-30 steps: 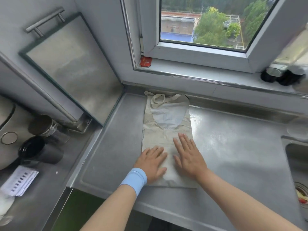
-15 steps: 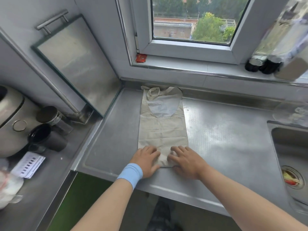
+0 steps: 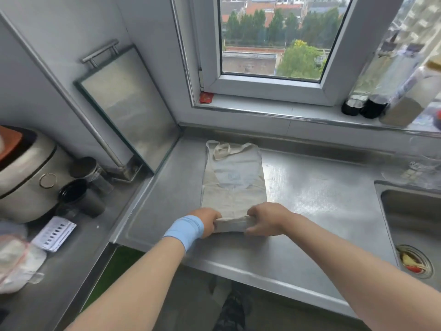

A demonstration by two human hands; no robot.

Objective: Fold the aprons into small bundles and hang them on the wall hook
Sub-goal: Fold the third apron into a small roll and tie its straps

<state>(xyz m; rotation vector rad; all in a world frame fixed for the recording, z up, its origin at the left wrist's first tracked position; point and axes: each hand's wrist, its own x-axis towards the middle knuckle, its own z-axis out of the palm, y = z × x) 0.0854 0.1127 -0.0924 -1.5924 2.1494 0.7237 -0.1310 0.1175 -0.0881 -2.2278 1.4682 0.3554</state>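
A beige apron (image 3: 233, 185) lies folded into a long narrow strip on the steel counter (image 3: 317, 201), its neck loop toward the window. My left hand (image 3: 210, 222), with a blue wristband, grips the near-left end of the strip. My right hand (image 3: 267, 219) grips the near-right end. Between them the near edge is lifted and rolled into a thick fold. No wall hook is in view.
A sink (image 3: 415, 223) with food scraps in its drain sits at the right. A steel board (image 3: 128, 111) leans against the left wall. A rice cooker (image 3: 26, 173), two dark cups (image 3: 78, 194) and a plastic bag (image 3: 16, 261) occupy the left counter. Bottles (image 3: 372, 103) stand on the windowsill.
Both hands slid from flat on the apron's middle down to its near end, then curled around it and lifted the edge into a fold. The camera view tilted up.
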